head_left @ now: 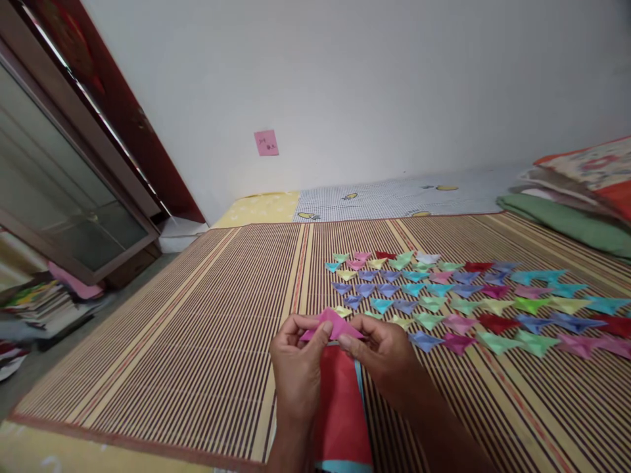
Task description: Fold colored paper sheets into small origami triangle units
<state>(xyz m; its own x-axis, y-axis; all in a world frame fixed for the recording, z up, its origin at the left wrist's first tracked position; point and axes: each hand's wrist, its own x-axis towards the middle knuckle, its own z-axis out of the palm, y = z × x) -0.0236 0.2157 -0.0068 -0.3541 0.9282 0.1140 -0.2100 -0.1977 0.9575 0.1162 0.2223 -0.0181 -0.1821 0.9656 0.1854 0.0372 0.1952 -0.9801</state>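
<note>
Between both hands is a pink folded paper point(331, 323), shaped with a pointed peak and spread side corners. My left hand point(299, 348) pinches its left side, thumb on the near face. My right hand point(382, 348) grips its right side with thumb and fingers. Below the hands lies a red sheet with light blue edges point(342, 407), partly covered by the wrists. Just beyond and to the right, rows of small folded paper boats point(459, 343) in several colours stand on the striped mat point(197, 348).
Folded bedding and a patterned pillow point(586, 190) are stacked at the right. A pink note point(267, 142) is stuck on the white wall point(369, 85). Left of the bed stand a glass-panelled cabinet door point(73, 177) and a pile of books point(37, 305).
</note>
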